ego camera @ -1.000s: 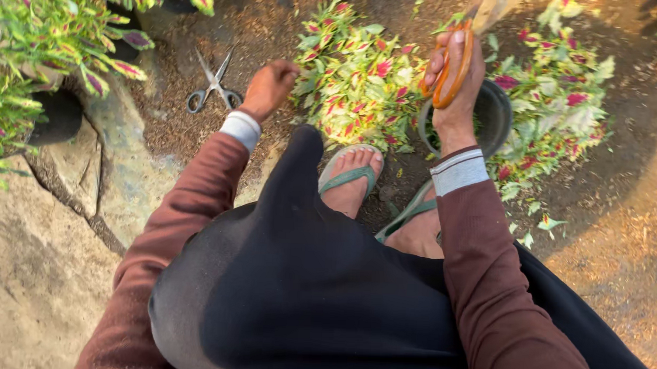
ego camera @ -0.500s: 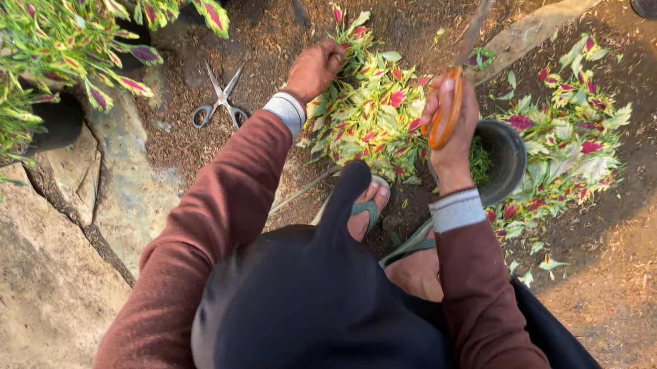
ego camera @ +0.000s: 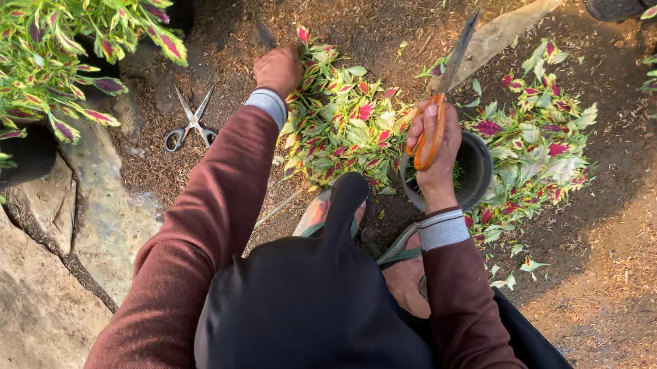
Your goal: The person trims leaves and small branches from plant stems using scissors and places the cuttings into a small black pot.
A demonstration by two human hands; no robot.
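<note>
On mulch [ego camera: 365, 24], the left hand [ego camera: 278, 70] fists cuttings [ego camera: 346, 126]; the right hand [ego camera: 435, 148], clenching shears [ego camera: 443, 93], should snip clear of fingers.

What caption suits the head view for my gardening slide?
Right hand grips orange-handled shears above a black pot; left hand reaches into cut coleus sprigs.

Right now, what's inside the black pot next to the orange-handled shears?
The pot is mostly in shadow, with a few small green bits near its inner edge. The right hand and the shears cover its left side, and cuttings lie around it. Whether it holds soil cannot be told.
</note>
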